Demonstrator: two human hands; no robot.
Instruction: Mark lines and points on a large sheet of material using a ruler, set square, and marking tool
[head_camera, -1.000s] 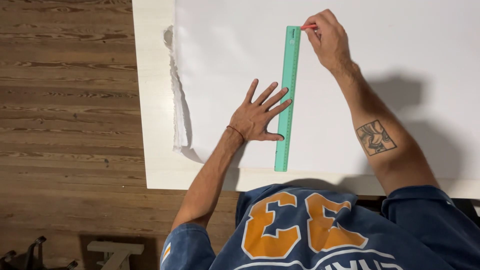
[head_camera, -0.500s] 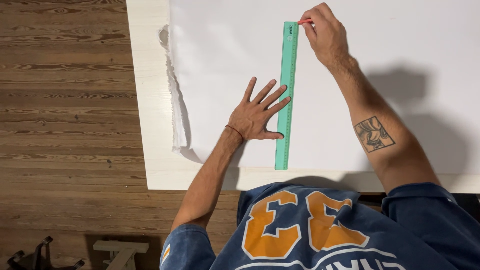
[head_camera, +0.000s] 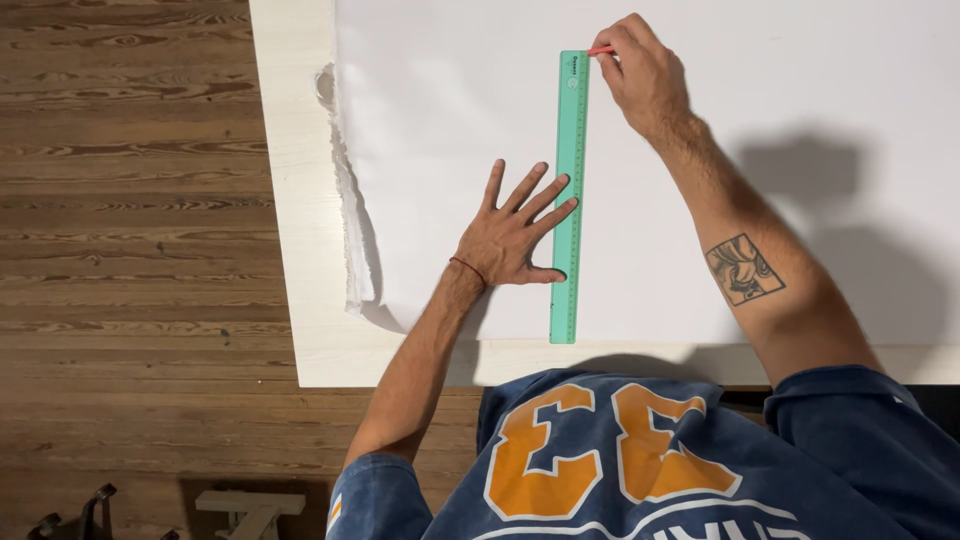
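Spanning the white counter (head_camera: 300, 200), a large white paper sheet (head_camera: 450, 100) lies flat, left edge torn. Green ruler (head_camera: 569, 200) lies upright on it. Left hand (head_camera: 510, 240), fingers spread flat, pins the ruler's edge. Right hand (head_camera: 645, 75), fingers pinched on a red pencil (head_camera: 600, 50), sits at the ruler's top. Risk: light pressure lets the ruler skid, skewing the line.

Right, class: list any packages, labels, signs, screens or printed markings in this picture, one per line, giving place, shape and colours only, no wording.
Packages, signs, screens: none in view.
Ruler: long green strip on the white paper, under the left hand; small dark printed mark at its far end, scale ticks along one edge.
Shirt: blue, large orange printed shapes outlined white, nearest the camera.
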